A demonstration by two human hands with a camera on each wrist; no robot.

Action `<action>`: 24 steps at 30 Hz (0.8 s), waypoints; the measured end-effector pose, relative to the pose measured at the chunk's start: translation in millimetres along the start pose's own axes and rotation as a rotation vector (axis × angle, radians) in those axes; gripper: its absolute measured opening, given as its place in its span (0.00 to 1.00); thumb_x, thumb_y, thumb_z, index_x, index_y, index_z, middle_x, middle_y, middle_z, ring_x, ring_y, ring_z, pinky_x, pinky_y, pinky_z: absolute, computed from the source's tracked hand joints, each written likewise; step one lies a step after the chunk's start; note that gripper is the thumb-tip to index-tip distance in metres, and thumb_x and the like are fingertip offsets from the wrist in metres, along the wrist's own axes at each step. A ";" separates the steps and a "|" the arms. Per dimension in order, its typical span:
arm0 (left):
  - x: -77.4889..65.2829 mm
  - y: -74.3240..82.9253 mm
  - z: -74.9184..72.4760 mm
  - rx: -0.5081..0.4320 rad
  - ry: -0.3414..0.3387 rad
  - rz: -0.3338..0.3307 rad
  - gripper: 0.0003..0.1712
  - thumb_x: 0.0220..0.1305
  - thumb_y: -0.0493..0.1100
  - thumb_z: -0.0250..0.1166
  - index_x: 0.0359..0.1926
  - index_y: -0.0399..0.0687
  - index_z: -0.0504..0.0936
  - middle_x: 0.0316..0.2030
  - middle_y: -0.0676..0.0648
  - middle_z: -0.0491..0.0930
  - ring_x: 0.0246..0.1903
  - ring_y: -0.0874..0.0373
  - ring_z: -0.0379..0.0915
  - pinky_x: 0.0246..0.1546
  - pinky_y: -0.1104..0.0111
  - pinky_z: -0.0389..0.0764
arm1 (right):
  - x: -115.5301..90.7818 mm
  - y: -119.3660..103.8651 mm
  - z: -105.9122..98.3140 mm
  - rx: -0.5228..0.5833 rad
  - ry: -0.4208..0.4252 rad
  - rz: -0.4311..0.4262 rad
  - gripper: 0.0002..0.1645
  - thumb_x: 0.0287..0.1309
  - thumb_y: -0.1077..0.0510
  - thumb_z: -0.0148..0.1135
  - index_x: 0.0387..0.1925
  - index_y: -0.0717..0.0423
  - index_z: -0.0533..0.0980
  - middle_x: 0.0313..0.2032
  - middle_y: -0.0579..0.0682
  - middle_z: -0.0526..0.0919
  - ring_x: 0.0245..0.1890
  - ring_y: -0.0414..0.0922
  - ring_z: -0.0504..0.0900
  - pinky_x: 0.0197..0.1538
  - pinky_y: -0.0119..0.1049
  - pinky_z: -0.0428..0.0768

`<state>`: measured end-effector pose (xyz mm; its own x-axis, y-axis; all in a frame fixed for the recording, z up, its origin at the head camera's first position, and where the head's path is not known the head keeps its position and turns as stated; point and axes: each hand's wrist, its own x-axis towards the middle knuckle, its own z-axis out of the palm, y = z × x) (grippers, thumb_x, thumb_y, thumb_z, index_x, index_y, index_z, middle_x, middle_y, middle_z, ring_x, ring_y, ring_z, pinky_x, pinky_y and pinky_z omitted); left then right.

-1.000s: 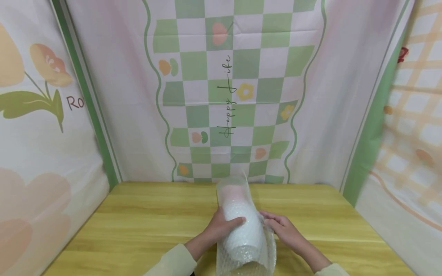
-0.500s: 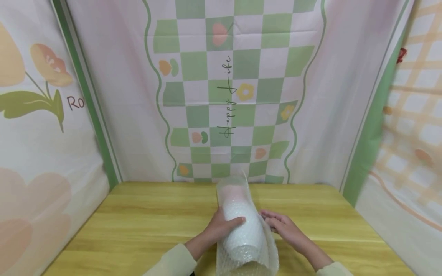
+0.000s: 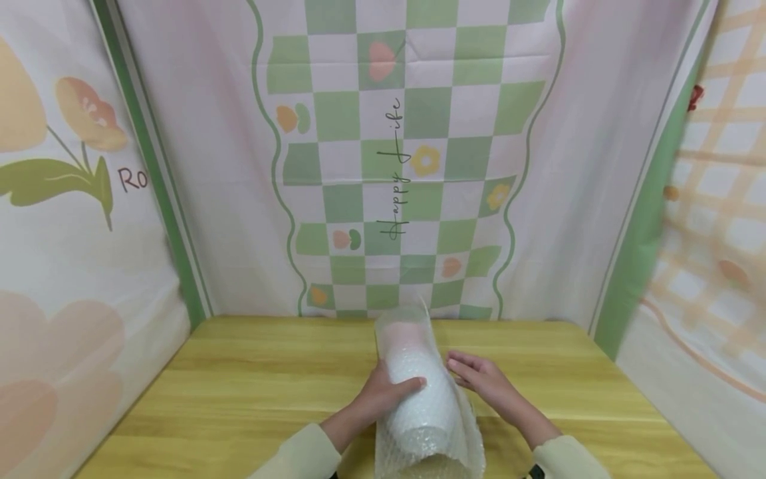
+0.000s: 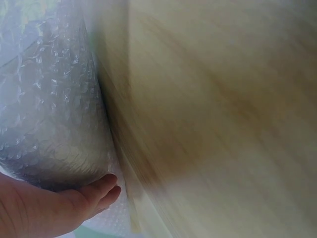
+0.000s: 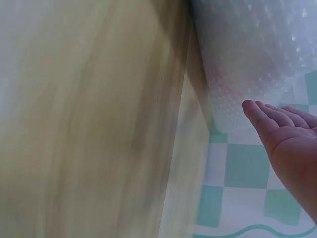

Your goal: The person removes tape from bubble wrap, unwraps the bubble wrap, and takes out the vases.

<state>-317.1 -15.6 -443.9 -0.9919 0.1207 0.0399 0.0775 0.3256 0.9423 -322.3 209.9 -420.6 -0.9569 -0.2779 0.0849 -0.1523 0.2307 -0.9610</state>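
Observation:
A bubble-wrapped bundle [image 3: 419, 392] lies on the table, pointing away from me. Through the clear wrap I see a rounded white body with a pinkish far end; its exact kind is hidden. My left hand [image 3: 385, 392] grips the bundle from the left, thumb across its top. The left wrist view shows that hand [image 4: 64, 203] against the bubble wrap [image 4: 54, 94]. My right hand [image 3: 483, 380] is just right of the bundle, its fingers fairly straight. In the right wrist view, the right hand's fingers [image 5: 272, 115] extend beside the wrap [image 5: 252, 54], holding nothing.
The wooden table [image 3: 269, 372] extends on both sides of the bundle. A loose flap of bubble wrap [image 3: 473, 432] hangs at the bundle's near right. Printed cloth [image 3: 413, 166] stands behind the table, with more cloth at left and right.
My right hand has let go of the wrap's right edge and shifted slightly away from me, its fingers straighter. The loose flap has sagged outward slightly. My left hand stays in place.

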 end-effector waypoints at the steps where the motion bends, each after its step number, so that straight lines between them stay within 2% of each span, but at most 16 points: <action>1: -0.3 0.1 0.1 -0.001 -0.002 0.000 0.57 0.52 0.60 0.72 0.68 0.27 0.56 0.53 0.31 0.72 0.50 0.37 0.72 0.46 0.47 0.79 | 1.4 0.2 0.3 -0.008 0.005 0.003 0.36 0.72 0.52 0.52 0.65 0.79 0.58 0.65 0.72 0.62 0.64 0.62 0.66 0.58 0.42 0.75; 8: -2.2 -0.4 0.0 0.005 0.003 -0.004 0.56 0.51 0.60 0.73 0.68 0.28 0.57 0.52 0.33 0.73 0.48 0.40 0.74 0.43 0.48 0.81 | 10.7 -0.3 2.3 -0.046 -0.008 0.001 0.37 0.70 0.52 0.53 0.65 0.79 0.58 0.65 0.73 0.63 0.63 0.63 0.68 0.59 0.45 0.74; 15: -1.2 -0.2 -1.0 0.015 -0.003 -0.023 0.58 0.51 0.61 0.72 0.69 0.29 0.56 0.54 0.31 0.71 0.50 0.38 0.72 0.45 0.46 0.79 | 18.4 -1.3 5.0 -0.119 -0.012 0.020 0.38 0.70 0.50 0.54 0.65 0.78 0.59 0.65 0.70 0.63 0.64 0.62 0.66 0.61 0.49 0.71; 19: -0.6 -1.0 -0.5 0.019 0.001 -0.020 0.58 0.51 0.61 0.72 0.69 0.28 0.56 0.55 0.30 0.71 0.51 0.37 0.72 0.46 0.46 0.78 | 22.2 -0.6 7.9 -0.122 -0.007 0.034 0.38 0.69 0.51 0.55 0.65 0.78 0.59 0.65 0.71 0.64 0.65 0.63 0.65 0.62 0.50 0.70; 24: 0.6 -2.2 0.6 0.031 0.013 -0.013 0.58 0.51 0.62 0.72 0.68 0.27 0.56 0.55 0.30 0.71 0.51 0.37 0.71 0.47 0.46 0.78 | 25.7 1.8 9.7 -0.121 -0.006 0.029 0.39 0.67 0.52 0.59 0.64 0.78 0.60 0.63 0.72 0.67 0.62 0.63 0.68 0.62 0.51 0.70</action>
<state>-317.8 -15.7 -446.2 -0.9940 0.1045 0.0318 0.0673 0.3558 0.9321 -344.8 194.1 -422.7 -0.9597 -0.2753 0.0556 -0.1539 0.3497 -0.9241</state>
